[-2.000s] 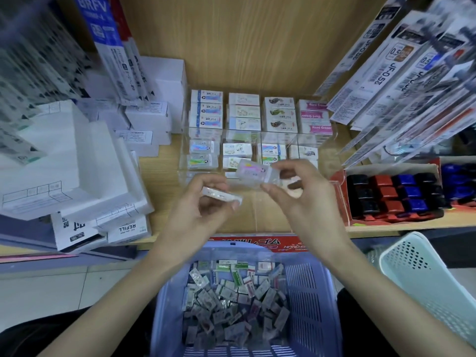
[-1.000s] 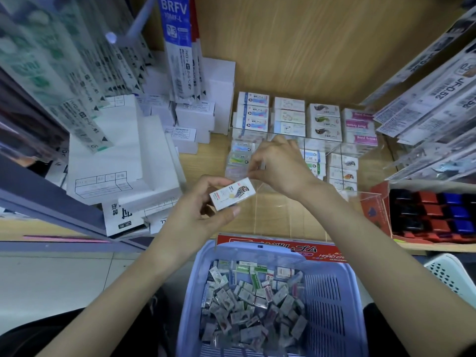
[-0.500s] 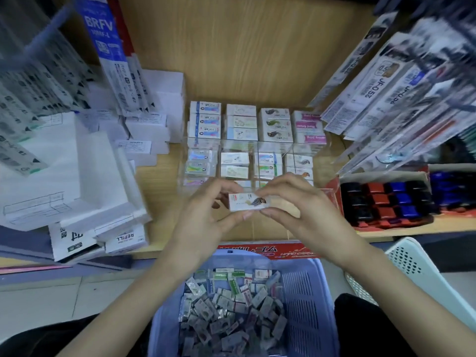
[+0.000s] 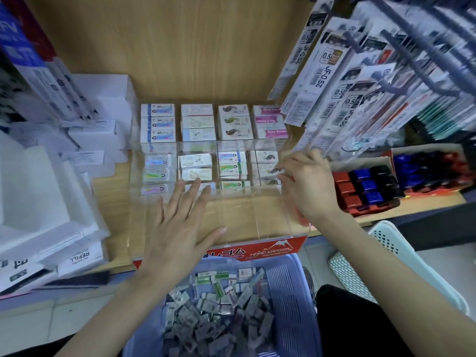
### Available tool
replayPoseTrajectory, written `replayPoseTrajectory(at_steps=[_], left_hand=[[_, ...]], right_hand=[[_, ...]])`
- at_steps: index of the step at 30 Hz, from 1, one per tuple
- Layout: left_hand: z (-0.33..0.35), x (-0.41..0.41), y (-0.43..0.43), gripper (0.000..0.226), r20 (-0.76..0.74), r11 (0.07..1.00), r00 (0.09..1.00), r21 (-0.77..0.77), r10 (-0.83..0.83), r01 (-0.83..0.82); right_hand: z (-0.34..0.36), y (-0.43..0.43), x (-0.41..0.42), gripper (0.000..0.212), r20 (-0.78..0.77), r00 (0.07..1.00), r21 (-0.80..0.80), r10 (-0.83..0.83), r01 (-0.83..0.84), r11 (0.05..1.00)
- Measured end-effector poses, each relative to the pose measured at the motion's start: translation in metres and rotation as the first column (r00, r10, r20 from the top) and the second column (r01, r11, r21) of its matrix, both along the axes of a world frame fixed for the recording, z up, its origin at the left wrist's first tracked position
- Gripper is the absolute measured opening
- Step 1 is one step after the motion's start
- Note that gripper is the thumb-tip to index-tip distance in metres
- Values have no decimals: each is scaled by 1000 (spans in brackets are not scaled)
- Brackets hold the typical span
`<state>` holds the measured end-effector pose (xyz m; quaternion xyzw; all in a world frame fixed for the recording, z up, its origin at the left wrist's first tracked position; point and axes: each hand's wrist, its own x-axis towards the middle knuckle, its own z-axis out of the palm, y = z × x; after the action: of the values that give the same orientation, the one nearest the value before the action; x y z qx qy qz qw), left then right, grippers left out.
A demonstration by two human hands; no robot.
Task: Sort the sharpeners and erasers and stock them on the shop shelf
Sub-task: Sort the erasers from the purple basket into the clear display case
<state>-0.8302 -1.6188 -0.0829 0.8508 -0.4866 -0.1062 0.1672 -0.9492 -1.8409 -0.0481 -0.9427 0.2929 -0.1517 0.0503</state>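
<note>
Our right hand (image 4: 306,186) pinches a small eraser (image 4: 273,171) in the rightmost lane of the clear tray (image 4: 257,222); our left hand (image 4: 177,228) lies flat and empty over its front. We judge the eraser light, stiff and slick-wrapped, best gripped by its long edges

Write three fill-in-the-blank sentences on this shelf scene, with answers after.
The right hand pinches an eraser at the far ____ column of the organizer.
The left hand is spread open and holds ____.
The red sign reads HARD ____.
Answers: right; nothing; ERASER.
</note>
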Motion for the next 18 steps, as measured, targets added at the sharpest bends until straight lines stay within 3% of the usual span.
replayPoseTrajectory(at_steps=[5, 11, 14, 18], left_hand=[[0, -1, -3, 93, -11, 1000, 1000, -2, 25, -25], [0, -1, -3, 86, -26, 1000, 1000, -26, 6, -6], [0, -2, 0, 84, -62, 998, 998, -60, -3, -1], [4, -4, 10, 66, -56, 986, 998, -166, -42, 32]], right_hand=[[1, -10, 23, 15, -247, 965, -36, -82, 76, 996], [4, -19, 37, 24, -413, 908, -147, -73, 12, 989], [3, -19, 34, 25, -413, 909, -119, -55, 6, 993], [6, -4, 17, 24, -251, 968, 46, 1, 11, 999]])
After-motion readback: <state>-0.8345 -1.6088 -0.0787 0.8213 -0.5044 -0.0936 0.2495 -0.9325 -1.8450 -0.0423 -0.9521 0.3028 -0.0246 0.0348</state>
